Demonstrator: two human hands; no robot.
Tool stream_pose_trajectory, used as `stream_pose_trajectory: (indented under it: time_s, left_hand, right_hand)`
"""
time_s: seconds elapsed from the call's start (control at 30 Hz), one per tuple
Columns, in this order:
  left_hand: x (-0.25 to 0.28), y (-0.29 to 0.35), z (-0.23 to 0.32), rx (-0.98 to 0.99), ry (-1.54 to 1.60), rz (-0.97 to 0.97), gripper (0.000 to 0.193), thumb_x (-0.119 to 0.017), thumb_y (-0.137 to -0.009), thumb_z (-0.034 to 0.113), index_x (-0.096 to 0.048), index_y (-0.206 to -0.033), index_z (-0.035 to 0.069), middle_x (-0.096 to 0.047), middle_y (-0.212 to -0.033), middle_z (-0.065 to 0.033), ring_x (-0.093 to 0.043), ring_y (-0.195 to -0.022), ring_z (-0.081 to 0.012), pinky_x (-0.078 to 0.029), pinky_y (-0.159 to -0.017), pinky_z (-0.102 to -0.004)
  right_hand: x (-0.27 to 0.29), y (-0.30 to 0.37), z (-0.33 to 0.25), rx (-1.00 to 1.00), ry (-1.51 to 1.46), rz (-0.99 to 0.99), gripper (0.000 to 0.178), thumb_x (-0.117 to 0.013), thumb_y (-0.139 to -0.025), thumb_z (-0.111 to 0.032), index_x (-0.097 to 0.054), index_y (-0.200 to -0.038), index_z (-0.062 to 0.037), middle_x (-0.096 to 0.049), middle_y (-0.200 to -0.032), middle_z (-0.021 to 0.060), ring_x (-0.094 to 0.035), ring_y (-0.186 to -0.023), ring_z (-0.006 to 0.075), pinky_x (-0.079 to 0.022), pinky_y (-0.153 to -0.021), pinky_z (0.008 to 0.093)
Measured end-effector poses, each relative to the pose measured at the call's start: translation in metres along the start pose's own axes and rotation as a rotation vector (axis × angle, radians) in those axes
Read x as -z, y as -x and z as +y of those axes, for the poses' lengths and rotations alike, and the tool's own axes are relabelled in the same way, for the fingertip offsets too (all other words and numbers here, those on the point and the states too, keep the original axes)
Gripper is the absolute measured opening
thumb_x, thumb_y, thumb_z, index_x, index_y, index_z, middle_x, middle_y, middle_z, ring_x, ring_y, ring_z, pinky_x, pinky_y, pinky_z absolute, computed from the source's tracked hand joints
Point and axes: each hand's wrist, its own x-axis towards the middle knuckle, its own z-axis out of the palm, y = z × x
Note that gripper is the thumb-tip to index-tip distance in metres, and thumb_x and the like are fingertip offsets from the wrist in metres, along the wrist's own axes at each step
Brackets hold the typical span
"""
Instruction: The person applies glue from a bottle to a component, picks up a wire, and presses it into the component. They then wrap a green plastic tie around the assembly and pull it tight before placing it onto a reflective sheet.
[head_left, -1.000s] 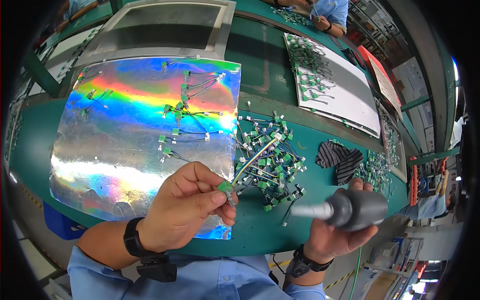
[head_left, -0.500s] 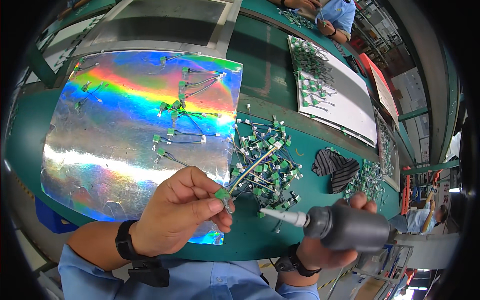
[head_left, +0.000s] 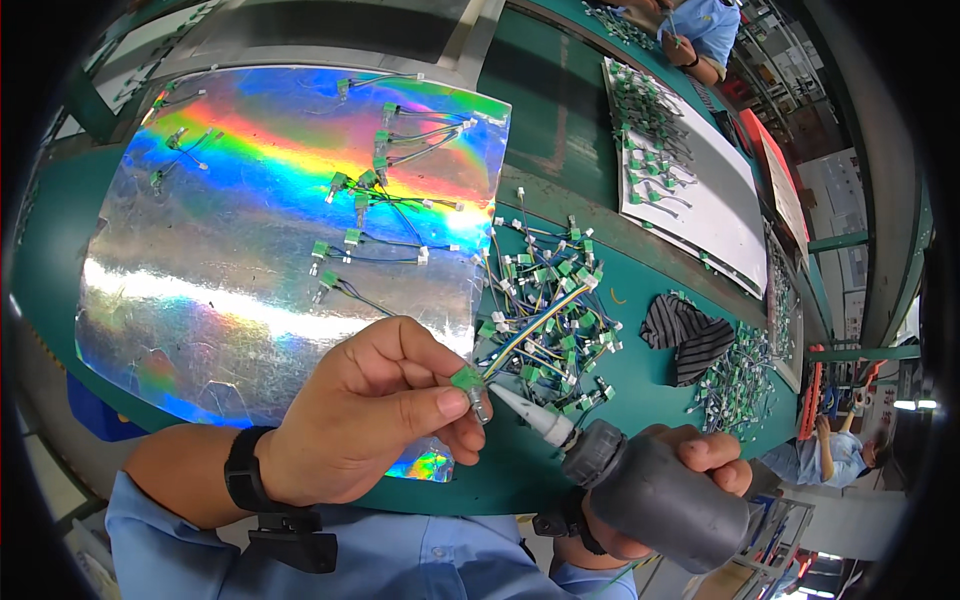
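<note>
Pinching a green wired part (head_left: 467, 380), the left hand (head_left: 365, 415) is facing a dark bottle (head_left: 665, 500) the right hand (head_left: 698, 452) is gripping.

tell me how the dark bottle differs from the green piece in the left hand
The bottle is far larger than the green piece. The bottle is dark grey with a pale nozzle, while the green piece has coloured wires. The right hand grips the bottle's body; the left hand pinches the green piece between thumb and fingers. Both are held in hand.
</note>
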Motion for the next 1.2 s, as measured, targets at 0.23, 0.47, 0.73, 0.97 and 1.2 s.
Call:
stream_pose_trajectory:
  time_s: [0.23, 0.47, 0.73, 0.97, 1.2]
  left_hand:
    - [-0.003, 0.001, 0.000, 0.029, 0.003, 0.024, 0.013, -0.052, -0.084, 0.001, -0.045, -0.094, 0.003, -0.060, -0.084, -0.0157, -0.062, -0.071, -0.0227, -0.052, -0.063, -0.0327]
    - [0.000, 0.001, 0.000, 0.029, 0.002, 0.013, 0.012, -0.052, -0.084, 0.001, -0.045, -0.094, 0.003, -0.060, -0.084, -0.0155, -0.062, -0.071, -0.0223, -0.052, -0.063, -0.0332]
    - [0.001, 0.000, 0.000, 0.031, -0.006, 0.015, 0.014, -0.052, -0.084, 0.002, -0.045, -0.096, 0.004, -0.060, -0.086, -0.0163, -0.062, -0.071, -0.0231, -0.053, -0.062, -0.0340]
    - [0.002, 0.000, -0.001, 0.032, -0.001, 0.007, 0.015, -0.052, -0.084, 0.002, -0.045, -0.097, 0.004, -0.060, -0.086, -0.0169, -0.063, -0.072, -0.0236, -0.053, -0.062, -0.0341]
    - [0.002, 0.000, -0.002, 0.020, 0.007, 0.005, 0.015, -0.052, -0.085, 0.002, -0.044, -0.097, 0.003, -0.060, -0.086, -0.0171, -0.063, -0.072, -0.0233, -0.053, -0.063, -0.0334]
  right_hand:
    - [-0.012, -0.004, -0.006, -0.011, 0.029, 0.028, 0.063, -0.080, -0.061, -0.029, -0.036, -0.101, -0.0066, -0.042, -0.095, 0.0095, -0.045, -0.068, 0.0140, -0.042, -0.059, 0.0256]
    - [-0.017, -0.007, -0.009, -0.067, -0.040, 0.000, 0.040, -0.069, -0.073, -0.015, -0.039, -0.097, -0.0059, -0.043, -0.092, 0.0110, -0.043, -0.064, 0.0141, -0.041, -0.057, 0.0259]
    - [-0.017, -0.005, -0.010, -0.073, -0.044, 0.021, 0.031, -0.062, -0.079, -0.015, -0.038, -0.097, -0.0064, -0.043, -0.090, 0.0117, -0.042, -0.063, 0.0140, -0.040, -0.055, 0.0272]
    - [-0.020, -0.003, -0.008, -0.048, -0.081, 0.124, 0.024, -0.059, -0.081, -0.014, -0.038, -0.091, -0.0074, -0.043, -0.088, 0.0119, -0.040, -0.062, 0.0133, -0.039, -0.055, 0.0271]
    - [-0.019, -0.006, -0.010, -0.088, -0.063, 0.050, 0.019, -0.054, -0.084, -0.015, -0.036, -0.085, -0.0085, -0.041, -0.084, 0.0107, -0.038, -0.059, 0.0127, -0.038, -0.054, 0.0258]
